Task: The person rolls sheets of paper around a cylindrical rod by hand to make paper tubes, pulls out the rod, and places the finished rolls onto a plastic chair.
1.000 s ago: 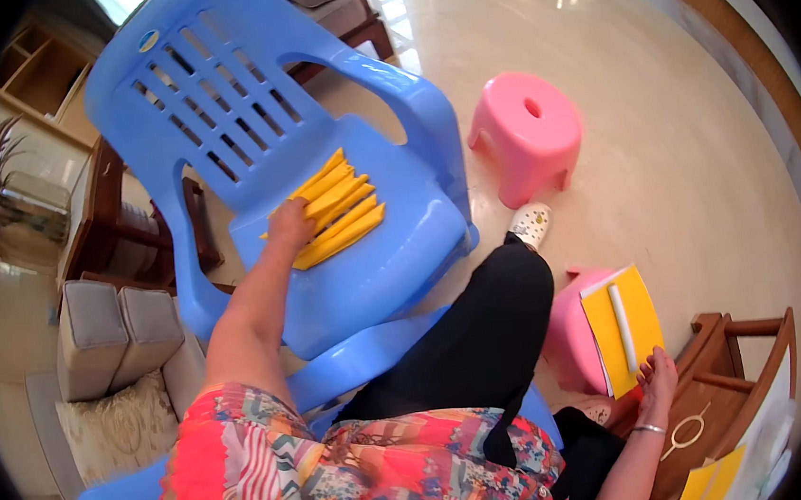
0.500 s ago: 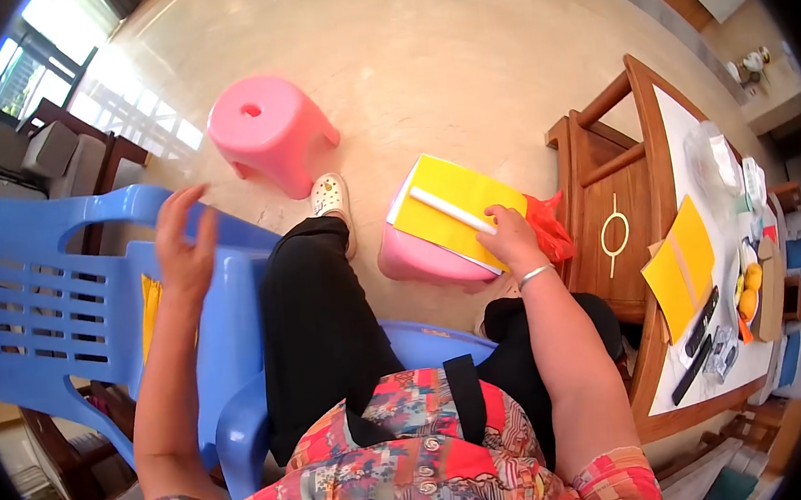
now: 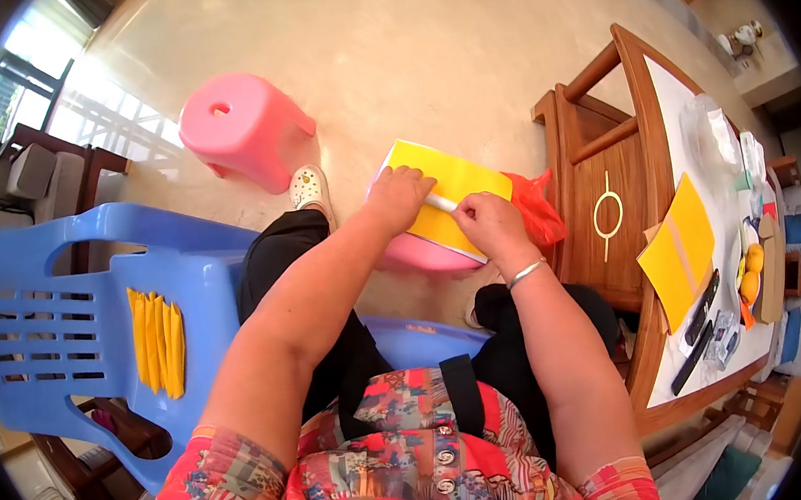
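Observation:
On the pink stool point(image 3: 420, 254) between my knees lies a yellow sheet point(image 3: 463, 176) with a white layer showing under its edge. A slim white rod, perhaps a paper roll point(image 3: 441, 203), rests across the sheet. My left hand point(image 3: 400, 199) is closed over the rod's left end, its fingers curled down against the sheet. At the other end, my right hand point(image 3: 494, 227) pinches the rod between thumb and fingers. Both ends of the rod are covered by my hands. Several narrow yellow rolled pieces point(image 3: 158, 344) lie side by side on the blue chair at my left.
A red plastic bag point(image 3: 537, 208) sits beside the stool. The wooden table point(image 3: 657, 403) at right carries a yellow sheet point(image 3: 679, 252), remote controls point(image 3: 694, 358) and oranges point(image 3: 751, 274). Another pink stool point(image 3: 247, 125) stands ahead, and the blue chair point(image 3: 84, 230) is at left.
My left hand has come from above the blue chair across to the white rod and closed on it. My right hand has shifted slightly left. The yellow pieces on the chair are now uncovered.

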{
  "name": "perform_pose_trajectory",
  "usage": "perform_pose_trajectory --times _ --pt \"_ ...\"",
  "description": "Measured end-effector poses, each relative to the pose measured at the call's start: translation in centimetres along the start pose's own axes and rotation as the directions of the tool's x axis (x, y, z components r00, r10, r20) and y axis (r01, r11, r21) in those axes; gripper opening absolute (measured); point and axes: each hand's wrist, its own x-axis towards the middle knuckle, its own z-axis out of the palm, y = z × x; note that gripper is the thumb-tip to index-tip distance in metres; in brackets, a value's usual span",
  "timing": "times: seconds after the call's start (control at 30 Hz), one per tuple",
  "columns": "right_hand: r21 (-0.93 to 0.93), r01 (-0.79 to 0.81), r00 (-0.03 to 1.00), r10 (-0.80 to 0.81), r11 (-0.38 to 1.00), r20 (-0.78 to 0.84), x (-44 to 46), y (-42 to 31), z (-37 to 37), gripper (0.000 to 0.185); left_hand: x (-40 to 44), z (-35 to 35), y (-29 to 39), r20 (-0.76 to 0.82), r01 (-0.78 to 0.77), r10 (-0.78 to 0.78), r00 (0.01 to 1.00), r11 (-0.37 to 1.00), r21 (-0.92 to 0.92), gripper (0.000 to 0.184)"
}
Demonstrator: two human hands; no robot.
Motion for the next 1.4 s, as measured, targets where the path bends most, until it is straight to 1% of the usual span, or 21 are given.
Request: perform_pose_trajectory --times 0.1,0.13,0.23,0.33,0.43,0.53,0.63,0.73,0.83,0.87,0.9,0.97,1.0,1.07,1.1,1.13,1.2,1.23,1.3,1.33,1.4 --pt "-0.066 0.060 0.992 -0.052 0.996 0.116 -0.7 -0.8 0.7 0.020 0.1 1.1 -0.8 0.010 0.009 -0.009 1.000 1.000 0.012 0.039" --pt "-0.089 0.030 0.980 -0.011 0.996 0.199 -0.6 -1.0 1.1 0.019 0.2 1.1 -1.2 0.026 0.018 -0.019 0.999 1.000 0.025 0.039" --pt "-0.153 0.189 0.980 -0.176 0.970 0.095 -0.8 -0.2 3.7 0.019 0.7 0.1 -1.6 0.058 0.193 -0.187 0.981 0.973 -0.127 0.038" --pt "-0.226 0.338 0.941 -0.333 0.914 0.061 -0.9 0.3 5.6 0.018 1.1 -1.3 -2.1 0.070 0.245 -0.239 0.968 0.966 -0.088 0.036" --pt "-0.304 0.338 0.941 -0.329 0.891 0.082 -0.9 0.4 6.7 0.026 1.2 -2.4 -2.4 0.062 0.276 -0.269 0.961 0.950 -0.149 0.036" --pt "-0.335 0.349 0.936 -0.340 0.875 0.088 -0.8 0.4 7.2 0.023 1.2 -3.3 -2.4 0.064 0.308 -0.301 0.951 0.931 -0.196 0.035" --pt "-0.311 0.338 0.941 -0.323 0.888 0.101 -0.7 0.3 7.0 0.023 1.4 -4.1 -2.4 0.109 0.351 -0.334 0.936 0.907 -0.232 0.035" --pt "-0.211 0.251 0.968 -0.240 0.945 0.076 -0.8 -1.2 5.4 0.021 1.2 -5.4 -2.6 0.072 0.375 -0.370 0.926 0.887 -0.269 0.032" --pt "0.204 0.124 0.983 -0.148 0.971 0.108 -1.1 -6.0 0.7 0.020 1.5 -9.1 -3.5 0.053 0.449 -0.457 0.888 0.838 -0.309 0.027" --pt "0.486 0.040 0.971 -0.148 0.873 0.187 -2.0 -8.8 -2.2 0.020 1.1 -11.2 -3.6 0.071 0.465 -0.466 0.882 0.836 -0.293 0.030" --pt "0.713 -0.078 0.949 -0.168 0.697 0.268 -3.4 -11.5 -5.4 0.021 0.8 -11.7 -4.1 0.097 0.518 -0.513 0.853 0.809 -0.277 0.031" --pt "0.874 0.071 0.877 -0.448 0.480 0.175 -6.9 -16.2 -11.4 0.013 0.6 -12.3 -5.4 0.148 0.617 -0.600 0.786 0.749 -0.241 0.034" --pt "0.932 0.057 0.792 -0.584 0.358 0.176 -8.6 -17.8 -13.9 0.015 0.6 -12.0 -6.0 0.204 0.635 -0.602 0.772 0.745 -0.205 0.034" --pt "0.974 0.224 0.591 -0.799 0.031 -0.110 -10.0 -19.0 -13.7 0.023 0.5 -10.8 -6.4 0.193 0.627 -0.596 0.779 0.743 -0.234 0.033" --pt "0.959 0.238 0.453 -0.857 -0.150 -0.247 -10.7 -19.5 -13.6 0.027 0.4 -10.9 -6.2 0.187 0.622 -0.593 0.783 0.743 -0.246 0.033" --pt "0.914 0.309 0.400 -0.836 -0.263 -0.376 -11.3 -20.3 -13.2 0.029 0.3 -11.2 -5.9 0.220 0.612 -0.571 0.791 0.739 -0.282 0.033" --pt "0.876 0.343 0.372 -0.807 -0.339 -0.458 -11.9 -20.6 -13.2 0.031 0.5 -10.9 -5.9 0.244 0.606 -0.563 0.789 0.780 -0.159 0.030" --pt "0.899 0.313 0.408 -0.812 -0.306 -0.418 -12.1 -20.4 -13.5 0.030 0.6 -10.7 -5.6 0.261 0.595 -0.556 0.789 0.797 -0.101 0.029" --pt "0.911 0.306 0.417 -0.822 -0.277 -0.389 -12.1 -20.1 -13.7 0.029 0.1 -11.8 -5.1 0.387 0.592 -0.538 0.749 0.806 -0.025 0.026" --pt "0.901 0.329 0.388 -0.829 -0.284 -0.403 -11.7 -20.0 -13.6 0.029 -0.2 -12.2 -4.9 0.445 0.588 -0.532 0.721 0.809 0.014 0.025" --pt "0.883 0.352 0.358 -0.826 -0.312 -0.435 -11.5 -20.1 -13.5 0.028 -0.5 -12.1 -4.5 0.462 0.593 -0.532 0.710 0.805 0.014 0.024"
